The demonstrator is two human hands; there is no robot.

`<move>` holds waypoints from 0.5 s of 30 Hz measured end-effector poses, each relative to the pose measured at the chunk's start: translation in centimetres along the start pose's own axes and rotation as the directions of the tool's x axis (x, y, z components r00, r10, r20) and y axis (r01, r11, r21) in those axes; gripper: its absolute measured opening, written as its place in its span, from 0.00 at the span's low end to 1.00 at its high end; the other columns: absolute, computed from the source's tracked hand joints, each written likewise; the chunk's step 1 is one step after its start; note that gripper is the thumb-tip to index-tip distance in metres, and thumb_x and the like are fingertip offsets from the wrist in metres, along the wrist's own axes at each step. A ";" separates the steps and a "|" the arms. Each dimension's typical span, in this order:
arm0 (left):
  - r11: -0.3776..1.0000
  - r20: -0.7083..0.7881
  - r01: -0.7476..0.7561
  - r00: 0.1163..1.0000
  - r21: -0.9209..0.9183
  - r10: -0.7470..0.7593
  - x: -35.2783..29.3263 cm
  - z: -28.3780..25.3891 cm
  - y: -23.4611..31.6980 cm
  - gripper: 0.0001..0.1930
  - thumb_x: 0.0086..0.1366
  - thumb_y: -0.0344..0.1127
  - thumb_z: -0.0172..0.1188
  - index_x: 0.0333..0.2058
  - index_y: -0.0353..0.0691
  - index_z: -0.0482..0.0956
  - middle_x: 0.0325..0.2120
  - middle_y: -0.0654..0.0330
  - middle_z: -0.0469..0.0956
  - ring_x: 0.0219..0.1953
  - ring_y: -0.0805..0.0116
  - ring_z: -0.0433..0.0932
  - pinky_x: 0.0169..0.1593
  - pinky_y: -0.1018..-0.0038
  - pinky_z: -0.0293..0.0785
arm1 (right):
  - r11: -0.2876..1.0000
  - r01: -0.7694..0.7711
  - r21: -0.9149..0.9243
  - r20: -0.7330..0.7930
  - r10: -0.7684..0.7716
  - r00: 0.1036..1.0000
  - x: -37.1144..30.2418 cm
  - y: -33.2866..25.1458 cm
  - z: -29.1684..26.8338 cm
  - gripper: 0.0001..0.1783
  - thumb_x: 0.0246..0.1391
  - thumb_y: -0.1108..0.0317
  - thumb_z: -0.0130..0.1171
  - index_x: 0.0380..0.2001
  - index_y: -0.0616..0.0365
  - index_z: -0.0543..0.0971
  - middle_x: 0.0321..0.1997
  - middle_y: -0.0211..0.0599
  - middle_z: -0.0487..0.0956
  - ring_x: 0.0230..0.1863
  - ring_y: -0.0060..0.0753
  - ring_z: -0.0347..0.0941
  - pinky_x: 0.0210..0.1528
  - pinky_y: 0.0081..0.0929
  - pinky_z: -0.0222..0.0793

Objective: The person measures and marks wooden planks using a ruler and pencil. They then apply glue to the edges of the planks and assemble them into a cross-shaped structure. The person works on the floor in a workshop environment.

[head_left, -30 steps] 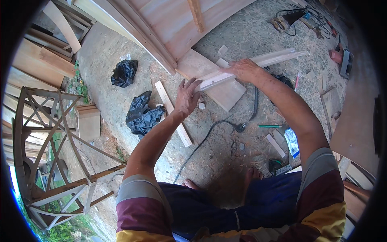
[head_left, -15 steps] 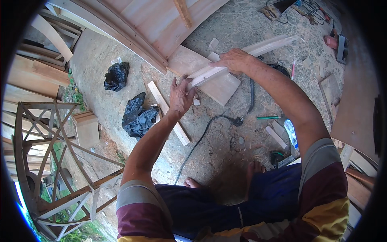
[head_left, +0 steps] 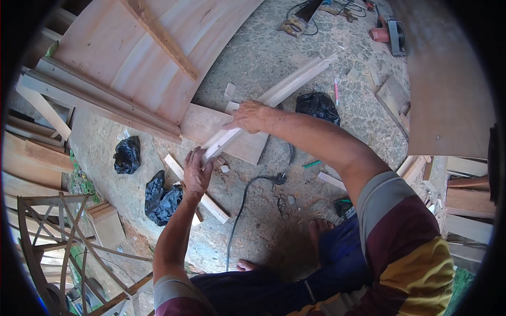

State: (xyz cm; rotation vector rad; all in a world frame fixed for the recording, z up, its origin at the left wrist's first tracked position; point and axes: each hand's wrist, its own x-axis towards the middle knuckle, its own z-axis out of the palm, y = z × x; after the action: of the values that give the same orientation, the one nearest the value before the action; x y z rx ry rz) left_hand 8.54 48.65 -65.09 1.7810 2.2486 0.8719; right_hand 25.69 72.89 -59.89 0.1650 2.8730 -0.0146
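Note:
A long pale wooden batten [head_left: 299, 82] slants across the floor, its near end over a flat plywood board [head_left: 253, 146]. My left hand [head_left: 197, 171] closes its thumb and fingers at the batten's near-left end. Farther along, my right hand [head_left: 250, 117] grips the batten from above, its fingers bent over the far side and partly hidden. A small wood offcut [head_left: 232, 107] lies just beyond the right hand. Below the left hand, another narrow wooden strip [head_left: 213, 207] rests on the ground beside a crumpled black plastic bag [head_left: 161, 199].
A large plywood panel [head_left: 142, 58] with framing stands at far left. Farther off lie a handsaw [head_left: 300, 20] and a red-and-grey power tool [head_left: 389, 36]. A black cable with a plug [head_left: 278, 178] runs near my feet. A lattice wooden frame [head_left: 68, 237] stands left.
My view has turned to the right, so the floor and objects sit farther left and lower in the picture. Both hands stay on the batten, which now slants more steeply in view.

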 end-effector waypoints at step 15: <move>0.995 0.080 -0.006 0.997 0.098 -0.002 -9.0 -7.9 -7.5 0.23 0.60 0.35 0.65 0.54 0.42 0.73 0.51 0.49 0.77 0.52 0.44 0.75 0.55 0.56 0.71 | 0.998 0.034 -0.055 -0.142 -0.041 0.989 7.7 -12.0 1.0 0.13 0.54 0.64 0.58 0.44 0.36 0.81 0.37 0.32 0.83 0.44 0.43 0.81 0.35 0.56 0.75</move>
State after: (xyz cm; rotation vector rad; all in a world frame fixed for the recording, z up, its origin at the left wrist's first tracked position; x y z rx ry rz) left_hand 1.18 36.55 -64.60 1.8245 2.2759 0.6882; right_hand 17.17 61.79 -62.92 0.1060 3.0161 0.0678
